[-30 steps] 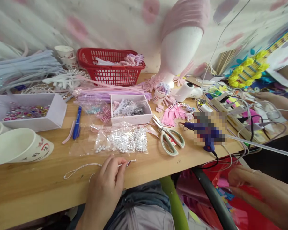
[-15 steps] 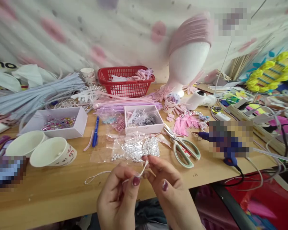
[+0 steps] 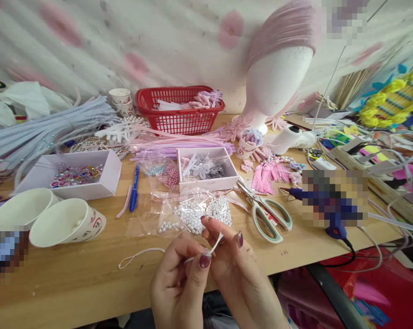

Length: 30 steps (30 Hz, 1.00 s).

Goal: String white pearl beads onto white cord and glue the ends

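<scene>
My left hand (image 3: 182, 278) is closed in a pinch on a thin white cord (image 3: 216, 244), whose end sticks up beyond the thumb. The cord's loop (image 3: 134, 257) lies on the table to the left. My right hand (image 3: 242, 269) is just right of the cord's end, its fingers apart and the thumb raised; nothing shows between them. Beyond my fingertips, white pearl beads (image 3: 192, 214) lie in and on a clear plastic bag (image 3: 142, 224). Green-handled scissors (image 3: 266, 212) rest right of the beads.
Two paper cups (image 3: 67, 224) and a box of gems (image 3: 99, 183) stand left, near a blue pen (image 3: 134, 189). Behind are a white bead box (image 3: 208, 183), a red basket (image 3: 179, 123) and a foam head (image 3: 278, 82). A blue glue gun (image 3: 333, 205) lies right.
My right fingers have opened from the cord's end, and the thumb has lifted. Both hands have shifted slightly right and down in view. The camera view has moved a little.
</scene>
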Each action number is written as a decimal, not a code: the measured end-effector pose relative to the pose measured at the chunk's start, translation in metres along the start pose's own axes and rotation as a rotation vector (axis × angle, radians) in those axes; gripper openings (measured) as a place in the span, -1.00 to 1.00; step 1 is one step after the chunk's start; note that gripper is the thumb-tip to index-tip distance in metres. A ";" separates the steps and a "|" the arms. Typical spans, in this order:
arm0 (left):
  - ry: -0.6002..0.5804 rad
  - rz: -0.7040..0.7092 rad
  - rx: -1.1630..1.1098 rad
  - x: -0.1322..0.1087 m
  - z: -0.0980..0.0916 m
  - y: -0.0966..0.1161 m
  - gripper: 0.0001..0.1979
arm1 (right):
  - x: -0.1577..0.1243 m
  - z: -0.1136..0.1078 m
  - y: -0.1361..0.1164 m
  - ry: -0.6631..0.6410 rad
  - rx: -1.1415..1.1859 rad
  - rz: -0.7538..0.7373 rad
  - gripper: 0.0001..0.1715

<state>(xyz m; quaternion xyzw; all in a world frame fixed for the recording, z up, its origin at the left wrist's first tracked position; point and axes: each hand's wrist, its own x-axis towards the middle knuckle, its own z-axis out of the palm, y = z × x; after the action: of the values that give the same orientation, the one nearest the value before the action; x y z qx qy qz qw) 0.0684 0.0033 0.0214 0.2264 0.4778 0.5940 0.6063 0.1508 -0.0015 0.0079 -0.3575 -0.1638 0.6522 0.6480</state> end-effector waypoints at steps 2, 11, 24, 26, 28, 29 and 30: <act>-0.005 0.011 0.015 0.001 0.000 -0.002 -0.57 | -0.001 0.003 0.000 0.026 0.031 0.035 -0.56; -0.054 0.031 0.111 0.007 -0.002 -0.007 -0.55 | -0.002 0.005 0.002 0.056 0.125 0.039 -0.78; -0.047 0.115 0.212 0.007 -0.003 -0.008 -0.54 | 0.008 -0.002 -0.002 0.062 -0.033 -0.150 -0.78; -0.044 0.116 0.219 0.007 -0.005 -0.008 -0.52 | 0.008 -0.003 -0.002 0.061 -0.058 -0.173 -0.80; -0.034 0.101 0.231 0.005 -0.005 -0.009 -0.52 | 0.008 -0.004 0.000 0.063 -0.043 -0.173 -0.78; -0.028 0.095 0.241 0.003 -0.005 -0.010 -0.51 | 0.008 -0.004 0.001 0.065 -0.025 -0.167 -0.77; -0.022 0.091 0.250 0.001 -0.005 -0.010 -0.50 | 0.008 -0.004 0.001 0.066 -0.004 -0.163 -0.75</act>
<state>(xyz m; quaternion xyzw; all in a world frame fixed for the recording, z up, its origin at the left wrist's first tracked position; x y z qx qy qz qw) 0.0690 0.0011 0.0098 0.3281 0.5308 0.5540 0.5510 0.1530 0.0049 0.0024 -0.3654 -0.1724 0.5848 0.7034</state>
